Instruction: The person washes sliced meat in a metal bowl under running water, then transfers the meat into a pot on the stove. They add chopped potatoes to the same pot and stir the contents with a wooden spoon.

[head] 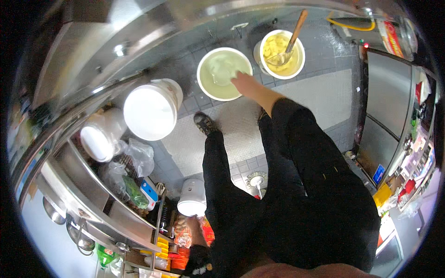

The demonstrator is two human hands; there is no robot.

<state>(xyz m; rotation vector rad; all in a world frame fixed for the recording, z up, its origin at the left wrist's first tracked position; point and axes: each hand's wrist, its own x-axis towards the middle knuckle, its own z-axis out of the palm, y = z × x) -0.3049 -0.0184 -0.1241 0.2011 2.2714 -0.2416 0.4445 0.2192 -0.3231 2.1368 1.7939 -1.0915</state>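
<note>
Over the right rim of a white bucket of cloudy, pale green liquid point(216, 69) is my right hand point(245, 84), slightly blurred. Its fingertips reach inside the rim, and I cannot tell whether they grip anything. Right of that bucket stands another white bucket point(303, 57) holding yellow chunks in liquid. A metal strainer ladle with a wooden handle point(297, 27) rests in it. My left hand point(194, 224) is low at my side, just below a smaller white bucket with a bright white top point(192, 207); its fingers are mostly hidden.
A large white bucket point(150, 113) and a white container point(95, 142) stand at left beside plastic bags point(139, 156). A metal shelf unit point(132, 232) runs along the lower left. A steel-doored cabinet point(387, 90) is at right. My feet stand on a pale mat point(240, 139).
</note>
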